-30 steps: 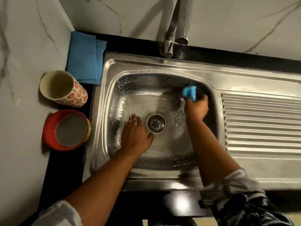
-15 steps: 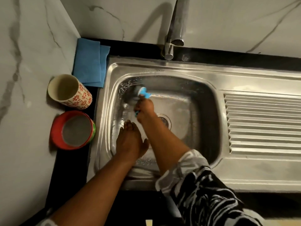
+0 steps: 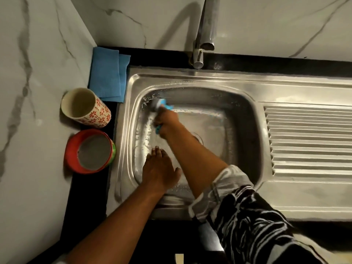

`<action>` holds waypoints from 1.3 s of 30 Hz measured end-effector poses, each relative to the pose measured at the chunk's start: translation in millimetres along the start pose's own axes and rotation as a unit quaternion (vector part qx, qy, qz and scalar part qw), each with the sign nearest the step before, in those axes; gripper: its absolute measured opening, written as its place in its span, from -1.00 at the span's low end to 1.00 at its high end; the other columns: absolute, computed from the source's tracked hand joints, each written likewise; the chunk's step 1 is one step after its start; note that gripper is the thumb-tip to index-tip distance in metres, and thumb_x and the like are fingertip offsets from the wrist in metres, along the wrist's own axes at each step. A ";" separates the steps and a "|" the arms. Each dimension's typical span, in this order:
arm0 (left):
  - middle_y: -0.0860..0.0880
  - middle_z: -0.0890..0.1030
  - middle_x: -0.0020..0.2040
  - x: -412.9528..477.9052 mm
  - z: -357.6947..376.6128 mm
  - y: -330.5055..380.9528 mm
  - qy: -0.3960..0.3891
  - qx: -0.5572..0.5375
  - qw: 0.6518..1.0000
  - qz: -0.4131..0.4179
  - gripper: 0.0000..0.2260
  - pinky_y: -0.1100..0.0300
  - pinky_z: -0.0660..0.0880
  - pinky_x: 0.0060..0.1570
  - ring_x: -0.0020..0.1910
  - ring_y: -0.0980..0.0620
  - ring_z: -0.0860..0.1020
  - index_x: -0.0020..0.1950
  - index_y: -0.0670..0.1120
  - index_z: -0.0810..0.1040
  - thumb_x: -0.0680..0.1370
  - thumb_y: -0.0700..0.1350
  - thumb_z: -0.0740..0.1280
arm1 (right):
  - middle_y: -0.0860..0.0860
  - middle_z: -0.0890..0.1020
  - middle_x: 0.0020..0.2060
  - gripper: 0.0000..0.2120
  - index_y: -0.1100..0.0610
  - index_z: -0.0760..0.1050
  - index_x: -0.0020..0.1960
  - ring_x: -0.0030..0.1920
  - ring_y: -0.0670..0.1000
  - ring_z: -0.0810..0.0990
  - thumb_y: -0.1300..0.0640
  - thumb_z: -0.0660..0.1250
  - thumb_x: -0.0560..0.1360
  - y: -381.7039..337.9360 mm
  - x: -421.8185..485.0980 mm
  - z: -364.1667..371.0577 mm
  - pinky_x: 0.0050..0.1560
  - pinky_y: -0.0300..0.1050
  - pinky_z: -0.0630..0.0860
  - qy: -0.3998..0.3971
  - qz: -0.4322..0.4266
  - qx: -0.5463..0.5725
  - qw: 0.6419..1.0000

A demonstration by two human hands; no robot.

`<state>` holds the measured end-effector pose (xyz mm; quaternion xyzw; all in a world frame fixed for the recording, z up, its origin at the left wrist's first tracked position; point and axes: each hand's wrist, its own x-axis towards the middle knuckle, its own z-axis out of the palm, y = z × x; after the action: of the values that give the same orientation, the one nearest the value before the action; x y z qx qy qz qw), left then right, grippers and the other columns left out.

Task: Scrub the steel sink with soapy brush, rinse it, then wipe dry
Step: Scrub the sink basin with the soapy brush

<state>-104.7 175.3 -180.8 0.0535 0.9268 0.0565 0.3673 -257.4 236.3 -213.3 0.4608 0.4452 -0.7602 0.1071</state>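
The steel sink (image 3: 224, 80) fills the middle of the view, its basin wet with soap foam along the left wall. My right hand (image 3: 168, 121) reaches across the basin and grips a blue-handled brush (image 3: 162, 103), whose head presses into the far left corner. My left hand (image 3: 159, 168) lies flat, fingers straight, on the basin floor near the front left. My right forearm hides most of the drain (image 3: 198, 138).
A tap (image 3: 203, 33) stands behind the basin, with no water running. A folded blue cloth (image 3: 107, 75) lies on the black counter at the back left. A patterned cup (image 3: 85, 107) and a red container (image 3: 90, 151) sit left of the sink. The ribbed drainboard (image 3: 308, 140) extends right.
My right hand has swept the brush from the basin's back right wall across to the far left corner. My left hand has stayed flat on the basin floor.
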 end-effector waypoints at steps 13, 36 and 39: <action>-0.26 0.37 0.59 -61.8 -21.4 35.9 -0.091 0.007 0.993 0.068 -0.35 -0.08 0.30 0.49 0.55 -0.22 0.37 0.61 -0.21 0.33 0.71 0.25 0.13 | 0.06 0.55 -0.28 -0.60 0.04 0.44 0.32 -0.41 -0.03 0.48 -0.07 0.45 0.56 7.9 -84.3 -72.0 -0.46 -0.19 0.43 -0.310 -0.046 -0.587 0.747; -0.34 0.21 0.66 -156.5 -25.6 -129.9 0.277 0.004 0.960 -0.028 -0.11 -0.13 0.19 0.63 0.65 -0.26 0.23 0.69 -0.28 0.07 0.61 0.26 0.32 | 0.05 0.67 0.12 -0.63 -0.14 0.50 0.38 0.07 0.16 0.67 -0.10 0.33 0.59 20.4 -217.4 51.6 0.00 0.03 0.61 -0.205 -0.471 -0.740 0.434; -0.31 0.10 0.69 -153.7 -24.9 -128.0 0.274 -0.007 0.961 -0.029 -0.07 -0.12 0.12 0.66 0.68 -0.24 0.14 0.71 -0.27 -0.03 0.62 0.30 0.28 | 0.05 0.67 0.10 -0.69 -0.09 0.52 0.34 0.05 0.16 0.68 -0.06 0.32 0.61 32.7 -214.6 57.2 -0.02 0.07 0.64 -0.190 -0.469 -0.774 0.380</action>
<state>-17.8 25.6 -77.5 0.0064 0.9927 0.0650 0.1010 -154.8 119.9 -51.1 -0.2612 0.9536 -0.0820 0.1253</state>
